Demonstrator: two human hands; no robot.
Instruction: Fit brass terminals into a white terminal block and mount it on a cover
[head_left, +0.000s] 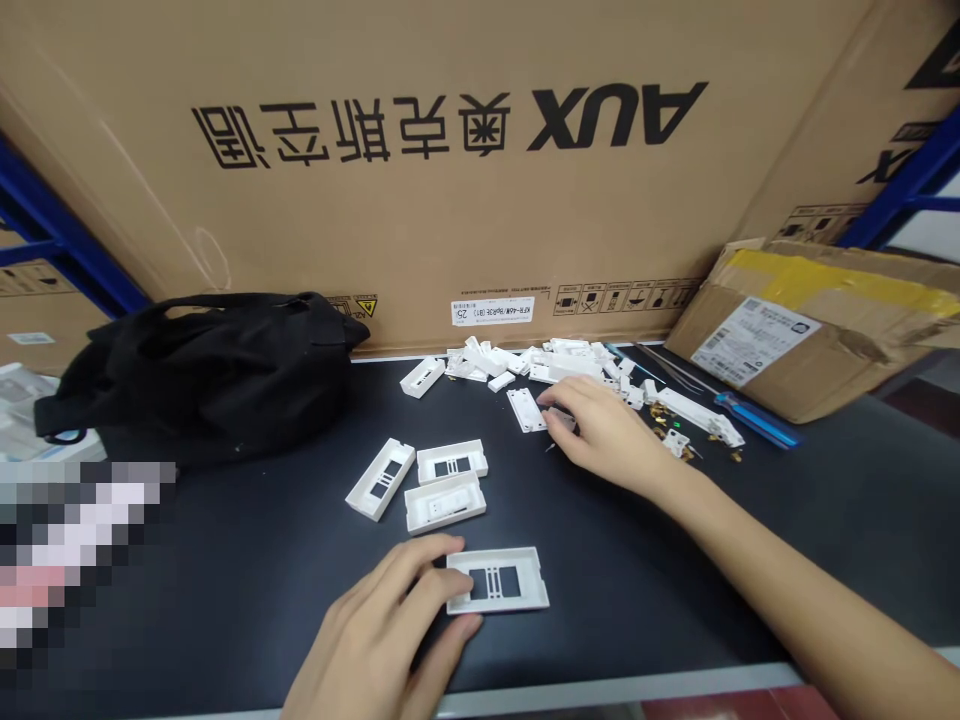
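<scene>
My left hand point(390, 620) grips the left end of a white rectangular frame point(532, 590) lying near the table's front edge, its fingers on the rim and inside. My right hand point(592, 430) reaches to the pile of small white parts point(570, 368); its fingertips are closed at the right end of a flat white plate point(525, 411), and what they pinch is too small to name. Between the hands and to the left lie three more white frames: one tilted point(381, 480), one flat point(451, 462), and one in front point(445, 503) with a white piece inside.
A black cloth bag point(225, 375) lies at the left. A large cardboard box point(420, 220) stands behind the black table point(247, 580). At the right are a taped carton point(810, 340), a blue-handled screwdriver point(757, 420) and small brass-coloured bits point(660, 412). Another white frame point(423, 377) lies left of the pile.
</scene>
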